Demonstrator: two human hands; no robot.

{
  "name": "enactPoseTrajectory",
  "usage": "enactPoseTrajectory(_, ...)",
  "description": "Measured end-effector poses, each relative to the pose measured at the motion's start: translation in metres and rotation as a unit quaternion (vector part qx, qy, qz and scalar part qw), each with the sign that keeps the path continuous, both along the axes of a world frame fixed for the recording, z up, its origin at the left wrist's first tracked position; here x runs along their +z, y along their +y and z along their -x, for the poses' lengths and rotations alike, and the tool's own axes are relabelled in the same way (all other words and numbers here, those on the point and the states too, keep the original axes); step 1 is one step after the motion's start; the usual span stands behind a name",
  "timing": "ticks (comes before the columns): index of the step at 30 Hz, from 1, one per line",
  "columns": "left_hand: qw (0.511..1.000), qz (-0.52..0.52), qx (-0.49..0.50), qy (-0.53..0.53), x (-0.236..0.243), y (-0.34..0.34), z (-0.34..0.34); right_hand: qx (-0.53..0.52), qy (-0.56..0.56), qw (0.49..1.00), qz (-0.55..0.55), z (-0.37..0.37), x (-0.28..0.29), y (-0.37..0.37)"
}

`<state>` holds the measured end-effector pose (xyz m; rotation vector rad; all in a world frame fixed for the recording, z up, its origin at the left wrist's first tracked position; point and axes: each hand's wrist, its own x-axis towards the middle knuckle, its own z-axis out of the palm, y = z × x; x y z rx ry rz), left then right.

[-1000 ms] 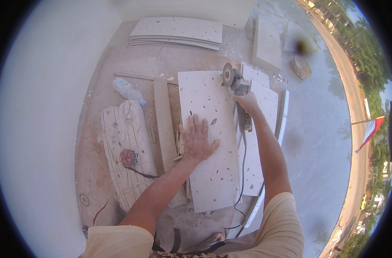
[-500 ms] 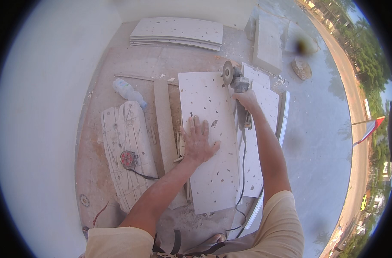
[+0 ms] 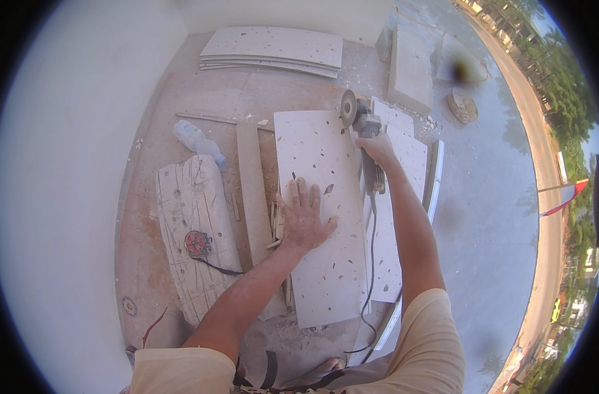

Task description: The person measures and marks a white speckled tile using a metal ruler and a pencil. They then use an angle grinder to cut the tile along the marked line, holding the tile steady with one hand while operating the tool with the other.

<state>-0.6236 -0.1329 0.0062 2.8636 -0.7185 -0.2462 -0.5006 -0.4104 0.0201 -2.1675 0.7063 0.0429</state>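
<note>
A white speckled tile (image 3: 325, 262) lies lengthwise in front of me, raised on strips of material. My left hand (image 3: 304, 218) rests flat on its left half with the fingers spread. My right hand (image 3: 376, 146) is wrapped round the body of an angle grinder (image 3: 363, 121), whose disc (image 3: 348, 109) stands upright at the far right corner of the tile. Whether the disc touches the tile I cannot tell. From the grinder's rear a black cord (image 3: 373, 249) runs back toward my feet.
A scored white block (image 3: 197, 190) carries a red and black round tool (image 3: 197, 243). Beyond it lies a plastic bottle (image 3: 199, 141). Tiles are stacked (image 3: 273, 46) by the back wall, and more tile pieces (image 3: 407, 164) lie right of the grinder. A metal bar (image 3: 436, 171) edges them.
Almost nothing differs. The whole view has shifted very slightly, while both hands and the grinder keep their places on the tile.
</note>
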Motion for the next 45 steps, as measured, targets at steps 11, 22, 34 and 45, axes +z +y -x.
enactPoseTrajectory(11,1.000,0.000,0.000,-0.011,0.000,0.000,-0.002,-0.006,0.019,1.000,0.003,-0.012,0.004,0.001)
enactPoseTrajectory(22,1.000,-0.002,0.000,-0.024,0.000,0.002,0.000,-0.007,0.018,1.000,-0.001,-0.018,-0.003,-0.002)
enactPoseTrajectory(34,1.000,0.002,0.004,-0.022,0.001,0.000,-0.001,-0.014,0.011,1.000,0.015,-0.004,0.004,0.004)
enactPoseTrajectory(45,0.999,0.032,0.005,-0.012,-0.002,0.001,-0.002,-0.005,0.039,0.999,-0.005,-0.002,-0.001,-0.001)
